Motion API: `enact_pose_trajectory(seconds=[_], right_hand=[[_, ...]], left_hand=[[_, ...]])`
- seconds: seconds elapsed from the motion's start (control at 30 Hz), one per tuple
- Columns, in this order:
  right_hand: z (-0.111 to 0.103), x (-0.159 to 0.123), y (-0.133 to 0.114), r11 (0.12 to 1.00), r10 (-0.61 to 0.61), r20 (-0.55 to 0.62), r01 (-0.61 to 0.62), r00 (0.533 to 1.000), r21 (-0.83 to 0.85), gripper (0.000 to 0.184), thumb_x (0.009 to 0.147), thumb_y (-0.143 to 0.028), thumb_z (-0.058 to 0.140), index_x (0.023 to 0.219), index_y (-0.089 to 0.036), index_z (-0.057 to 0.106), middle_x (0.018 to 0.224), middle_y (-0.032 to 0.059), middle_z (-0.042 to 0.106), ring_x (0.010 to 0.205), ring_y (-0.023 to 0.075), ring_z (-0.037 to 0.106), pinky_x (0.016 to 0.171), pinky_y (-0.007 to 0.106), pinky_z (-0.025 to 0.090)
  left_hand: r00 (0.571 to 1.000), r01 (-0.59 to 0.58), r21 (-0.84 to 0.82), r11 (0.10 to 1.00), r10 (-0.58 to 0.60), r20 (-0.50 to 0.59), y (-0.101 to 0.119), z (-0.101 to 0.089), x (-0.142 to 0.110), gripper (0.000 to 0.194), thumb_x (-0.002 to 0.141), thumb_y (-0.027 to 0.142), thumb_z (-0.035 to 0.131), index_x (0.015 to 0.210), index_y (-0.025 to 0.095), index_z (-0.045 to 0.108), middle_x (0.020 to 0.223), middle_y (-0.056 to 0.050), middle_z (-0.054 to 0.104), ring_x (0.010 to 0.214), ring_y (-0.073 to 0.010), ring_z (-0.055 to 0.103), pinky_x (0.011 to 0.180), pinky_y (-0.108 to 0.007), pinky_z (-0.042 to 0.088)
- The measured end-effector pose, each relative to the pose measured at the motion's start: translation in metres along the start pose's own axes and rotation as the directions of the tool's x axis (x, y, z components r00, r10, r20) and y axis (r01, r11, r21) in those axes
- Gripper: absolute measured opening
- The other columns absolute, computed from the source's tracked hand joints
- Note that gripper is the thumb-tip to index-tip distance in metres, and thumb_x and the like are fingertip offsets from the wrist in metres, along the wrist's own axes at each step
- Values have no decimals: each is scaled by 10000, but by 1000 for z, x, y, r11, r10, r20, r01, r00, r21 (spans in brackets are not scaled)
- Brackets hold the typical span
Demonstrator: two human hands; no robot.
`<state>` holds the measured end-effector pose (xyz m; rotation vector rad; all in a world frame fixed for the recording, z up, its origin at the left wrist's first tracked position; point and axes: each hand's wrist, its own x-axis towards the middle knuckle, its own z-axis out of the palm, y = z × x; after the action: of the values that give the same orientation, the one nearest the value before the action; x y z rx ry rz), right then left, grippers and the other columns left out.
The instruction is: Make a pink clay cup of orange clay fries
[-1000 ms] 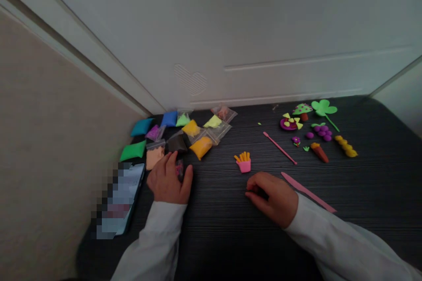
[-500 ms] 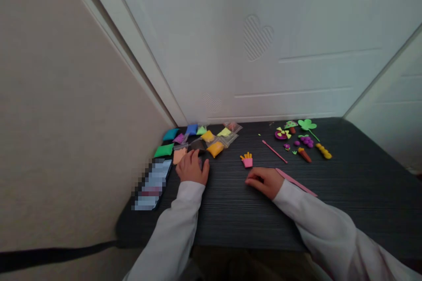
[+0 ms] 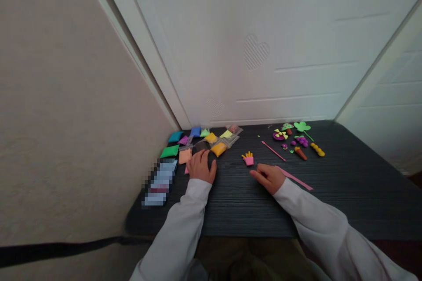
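My left hand point(image 3: 201, 166) lies palm down on the packets at the table's left, fingers stretched and thumb apart. A pink piece point(image 3: 187, 169) peeks out beside it, mostly hidden by the hand. Just beyond the fingertips are a peach clay packet point(image 3: 185, 155) and a dark packet point(image 3: 201, 145). My right hand point(image 3: 268, 177) rests on the table with fingers curled in and thumb out; nothing shows in it. Close to it stands a pink clay cup with yellow fries point(image 3: 248, 159). A flat pink tool point(image 3: 296, 179) extends from behind the right wrist.
A thin pink stick point(image 3: 273, 151) lies farther back. Clay figures at the right include a carrot-like piece point(image 3: 300, 153), purple grapes point(image 3: 302, 141) and a green clover point(image 3: 302, 127). A phone point(image 3: 161, 182) lies at left. A white panelled door point(image 3: 211, 52) stands behind the table.
The view has shifted slightly. My left hand has moved a little, and a pink piece now shows beside it. My right thumb has separated from the curled fingers.
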<state>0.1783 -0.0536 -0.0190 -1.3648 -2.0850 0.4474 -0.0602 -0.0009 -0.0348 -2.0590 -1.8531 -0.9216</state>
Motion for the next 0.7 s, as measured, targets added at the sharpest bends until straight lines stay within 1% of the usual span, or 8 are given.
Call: enact_pose_trajectory(seconds=[0.13,0.2,0.3,0.37,0.4,0.47,0.53,0.7], right_hand=[[-1,0,-1,1000,-6,20,5,1000,25,343,881,-340,289,685,-186,526,633,5,553,600,117,513,586,241,387],[1,0,0,999,-8,28,6,1000,52,293,877,-296,300,811,-182,562,758,36,610,718,137,564,667,262,425],[5,-1,1,996,-10,31,7,999,91,257,861,-246,337,991,-188,550,963,62,625,912,148,569,805,287,428],[7,-3,-2,994,-8,38,4,999,110,253,848,-229,374,1048,-198,526,1001,56,626,935,141,573,820,284,436],[7,-4,-3,993,-2,46,-3,999,120,243,839,-233,406,1052,-198,517,944,45,645,869,131,597,773,266,459],[5,-5,-7,991,10,61,-18,998,132,173,813,-258,473,963,-196,532,780,12,661,701,115,616,634,226,480],[3,-6,-10,990,27,77,-37,997,135,110,791,-297,515,819,-196,548,660,-10,636,581,104,587,536,208,454],[-1,-7,-13,997,30,57,-35,998,74,214,739,-365,581,639,-190,508,568,-21,544,502,92,484,479,211,387]], left_hand=[[1000,-18,-22,1000,18,-4,-3,0,1,392,743,332,478,1073,134,552,1107,-135,555,1066,-278,461,917,-424,311],[1000,-25,-29,999,25,1,-6,1,2,388,742,328,479,1063,123,554,1092,-135,559,1056,-273,466,913,-412,321],[999,-41,-43,998,41,-10,-9,2,2,390,735,320,488,1061,114,550,1092,-133,552,1058,-264,462,922,-398,324],[997,-59,-67,996,55,-53,-11,2,2,376,727,310,500,1048,121,552,1079,-133,548,1042,-258,469,920,-397,332],[996,-63,-78,995,58,-73,-12,1,2,362,724,301,503,1037,125,554,1074,-131,548,1035,-254,473,919,-394,337],[994,-57,-91,994,48,-99,-12,0,1,332,723,285,509,1013,131,556,1063,-129,545,1029,-249,478,922,-393,342],[994,-51,-107,993,40,-105,-12,-3,1,318,726,269,510,1008,128,552,1067,-131,544,1034,-248,478,920,-395,347],[993,-63,-125,990,49,-110,-10,-7,0,329,724,254,514,1024,123,541,1073,-139,540,1042,-248,473,921,-402,349]])
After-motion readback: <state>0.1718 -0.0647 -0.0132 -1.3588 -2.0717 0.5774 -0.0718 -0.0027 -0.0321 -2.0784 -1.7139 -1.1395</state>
